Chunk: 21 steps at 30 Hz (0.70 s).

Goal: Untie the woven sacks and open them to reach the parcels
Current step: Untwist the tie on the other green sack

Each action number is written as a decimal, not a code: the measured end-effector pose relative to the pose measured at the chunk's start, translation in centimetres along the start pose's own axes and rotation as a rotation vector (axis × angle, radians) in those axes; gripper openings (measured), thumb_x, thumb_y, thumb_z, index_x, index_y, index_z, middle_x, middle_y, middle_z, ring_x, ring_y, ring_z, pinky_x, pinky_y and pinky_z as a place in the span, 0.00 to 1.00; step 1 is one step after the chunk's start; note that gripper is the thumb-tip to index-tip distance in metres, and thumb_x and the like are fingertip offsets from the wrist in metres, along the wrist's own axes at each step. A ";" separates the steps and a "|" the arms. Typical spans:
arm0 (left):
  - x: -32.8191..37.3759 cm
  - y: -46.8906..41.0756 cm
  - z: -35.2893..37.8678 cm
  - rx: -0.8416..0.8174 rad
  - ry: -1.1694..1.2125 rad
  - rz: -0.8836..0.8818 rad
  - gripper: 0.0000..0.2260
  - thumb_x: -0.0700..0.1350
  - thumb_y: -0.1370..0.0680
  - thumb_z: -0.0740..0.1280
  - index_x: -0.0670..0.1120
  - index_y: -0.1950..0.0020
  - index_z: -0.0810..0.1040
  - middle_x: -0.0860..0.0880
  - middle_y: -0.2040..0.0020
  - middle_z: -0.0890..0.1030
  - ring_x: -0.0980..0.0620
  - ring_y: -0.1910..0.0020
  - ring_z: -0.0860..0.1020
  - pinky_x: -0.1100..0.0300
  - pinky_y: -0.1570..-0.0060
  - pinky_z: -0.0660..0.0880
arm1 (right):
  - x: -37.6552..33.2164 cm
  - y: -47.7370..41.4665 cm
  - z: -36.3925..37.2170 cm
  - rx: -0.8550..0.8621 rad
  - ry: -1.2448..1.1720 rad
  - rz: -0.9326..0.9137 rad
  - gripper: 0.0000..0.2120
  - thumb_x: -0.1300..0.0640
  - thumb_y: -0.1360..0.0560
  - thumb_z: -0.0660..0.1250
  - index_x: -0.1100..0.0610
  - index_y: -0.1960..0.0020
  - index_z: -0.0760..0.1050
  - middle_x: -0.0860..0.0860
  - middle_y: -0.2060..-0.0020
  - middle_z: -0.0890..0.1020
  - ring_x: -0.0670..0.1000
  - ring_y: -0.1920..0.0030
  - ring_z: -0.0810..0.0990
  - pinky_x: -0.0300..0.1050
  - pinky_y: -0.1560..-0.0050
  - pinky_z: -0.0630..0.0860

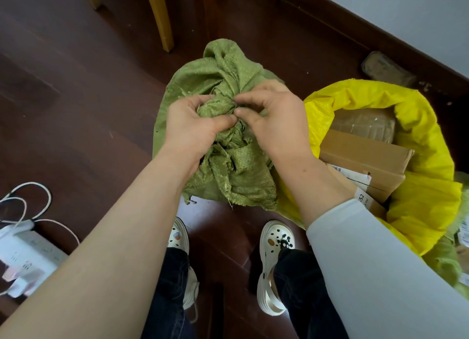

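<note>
We look down on a dark reddish-brown wooden plank floor [76,105]. A pale wall [418,14] with a dark skirting board [355,26] crosses the upper right, and a yellow wooden furniture leg [159,16] stands at top. A white power strip [28,257] with looped cables [48,194] lies lower left.

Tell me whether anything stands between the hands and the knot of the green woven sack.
Nothing visible does. The left hand and the right hand are both on the tied knot atop the green woven sack, fingers curled into its bunched fabric. The open yellow woven sack stands to the right, out of the way.
</note>
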<state>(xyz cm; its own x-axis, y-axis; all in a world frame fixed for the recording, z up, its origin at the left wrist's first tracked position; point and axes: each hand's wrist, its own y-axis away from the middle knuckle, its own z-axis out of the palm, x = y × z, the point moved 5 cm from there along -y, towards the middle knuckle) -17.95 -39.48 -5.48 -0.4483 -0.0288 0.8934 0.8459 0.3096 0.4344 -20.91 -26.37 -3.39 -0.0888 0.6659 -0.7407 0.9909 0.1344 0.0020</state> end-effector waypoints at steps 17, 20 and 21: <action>0.3 0.1 0.3 -0.010 0.079 0.009 0.16 0.31 0.33 0.74 0.40 0.47 0.79 0.46 0.58 0.83 0.53 0.61 0.82 0.60 0.58 0.81 | 1.2 -0.6 -0.1 -0.017 -0.113 0.100 0.05 0.60 0.30 0.70 0.55 0.55 0.81 0.38 0.69 0.73 0.39 0.72 0.71 0.31 0.65 0.68; 0.3 0.1 0.1 0.000 0.137 -0.010 0.16 0.31 0.32 0.73 0.37 0.45 0.79 0.43 0.57 0.84 0.48 0.60 0.83 0.54 0.55 0.81 | 1.8 -0.6 -0.2 0.021 -0.240 0.130 0.04 0.60 0.28 0.70 0.56 0.54 0.81 0.41 0.65 0.78 0.38 0.64 0.75 0.28 0.57 0.72; 0.3 0.1 0.1 0.005 0.148 -0.019 0.16 0.31 0.32 0.73 0.37 0.45 0.79 0.43 0.57 0.84 0.48 0.60 0.83 0.54 0.55 0.81 | 2.2 -0.6 0.0 0.018 -0.279 0.157 0.03 0.61 0.27 0.69 0.55 0.55 0.80 0.41 0.66 0.77 0.40 0.63 0.76 0.32 0.54 0.75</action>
<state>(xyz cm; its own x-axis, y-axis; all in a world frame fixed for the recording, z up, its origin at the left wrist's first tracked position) -18.01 -39.40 -5.19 -0.4159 -0.1748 0.8925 0.8362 0.3123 0.4508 -21.66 -24.99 -4.97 0.0939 0.4501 -0.8880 0.9922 0.0309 0.1206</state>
